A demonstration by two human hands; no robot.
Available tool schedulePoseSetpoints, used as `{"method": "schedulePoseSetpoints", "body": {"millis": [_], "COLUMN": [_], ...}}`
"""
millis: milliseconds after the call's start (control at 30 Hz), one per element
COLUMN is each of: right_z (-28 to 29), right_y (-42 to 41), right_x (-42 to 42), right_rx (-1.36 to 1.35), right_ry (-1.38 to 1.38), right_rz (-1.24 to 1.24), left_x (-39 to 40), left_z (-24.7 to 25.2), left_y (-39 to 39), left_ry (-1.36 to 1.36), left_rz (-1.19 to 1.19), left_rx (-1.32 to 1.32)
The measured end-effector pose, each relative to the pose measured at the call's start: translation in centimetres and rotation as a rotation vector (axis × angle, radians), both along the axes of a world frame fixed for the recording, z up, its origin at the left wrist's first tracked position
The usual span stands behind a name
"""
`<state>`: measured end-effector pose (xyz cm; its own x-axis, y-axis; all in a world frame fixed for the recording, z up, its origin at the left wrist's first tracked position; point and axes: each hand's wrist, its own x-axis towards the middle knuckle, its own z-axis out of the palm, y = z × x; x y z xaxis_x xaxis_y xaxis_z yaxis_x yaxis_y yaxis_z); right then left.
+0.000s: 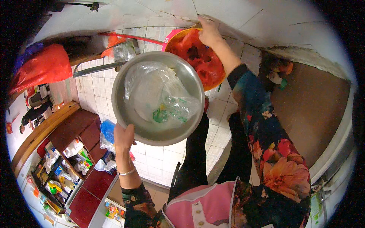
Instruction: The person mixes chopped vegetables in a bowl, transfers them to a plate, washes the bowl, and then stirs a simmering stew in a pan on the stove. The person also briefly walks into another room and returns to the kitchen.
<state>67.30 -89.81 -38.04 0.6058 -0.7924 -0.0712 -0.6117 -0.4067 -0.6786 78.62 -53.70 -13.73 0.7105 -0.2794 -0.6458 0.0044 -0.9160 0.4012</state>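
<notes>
My left hand (124, 138) grips the near left rim of a wide metal basin (158, 136). Inside the basin lies a clear plastic bag (171, 82) with green markings, crumpled at its lower right. My right hand (210, 32) reaches over an orange-rimmed bin (219, 85) lined with a red plastic bag (205, 74). Its index finger extends towards the pale wall, and a thin thing lies by the fingertip; whether the hand holds it cannot be told. The basin overlaps the left part of the bin in this view.
A pink dustpan (169, 37) or similar piece with a red handle is behind the bin. Shelves with packets and a dark red cabinet (91, 193) stand at the lower left. A red bag (48, 67) lies at the upper left. A brown surface (308, 105) is at the right.
</notes>
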Motion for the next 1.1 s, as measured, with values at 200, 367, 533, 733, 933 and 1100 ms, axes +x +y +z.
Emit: {"method": "schedulePoseSetpoints", "body": {"millis": [200, 367, 533, 733, 933, 1100], "right_z": [0.6, 1.4, 10.2, 14.6, 10.7, 6.3], "right_y": [8.4, 12.1, 11.1, 11.1, 9.5, 10.0], "right_x": [-6.7, -9.8, -12.0, -13.6, -16.9, -21.4], "right_rx": [0.371, -0.128, -0.065, 0.125, 0.583, 0.652], "right_ry": [0.646, 0.715, 0.866, 0.937, 0.602, 0.169], "right_rz": [0.623, 0.697, 0.572, 0.358, 0.225, 0.1], "left_x": [1.1, 0.9, 1.9, 3.2, 4.0, 10.0], "left_z": [3.3, 5.5, 4.4, 5.2, 2.9, -1.6], "left_y": [-2.7, -5.0, -7.2, -11.5, -13.7, -10.9], "left_ry": [-0.062, -0.178, -0.2, -0.07, -0.003, -0.054], "left_rz": [-0.187, -0.379, -0.464, -0.441, -0.393, -0.8], "left_rx": [0.011, -0.019, 0.095, 0.278, 0.373, 0.278]}}
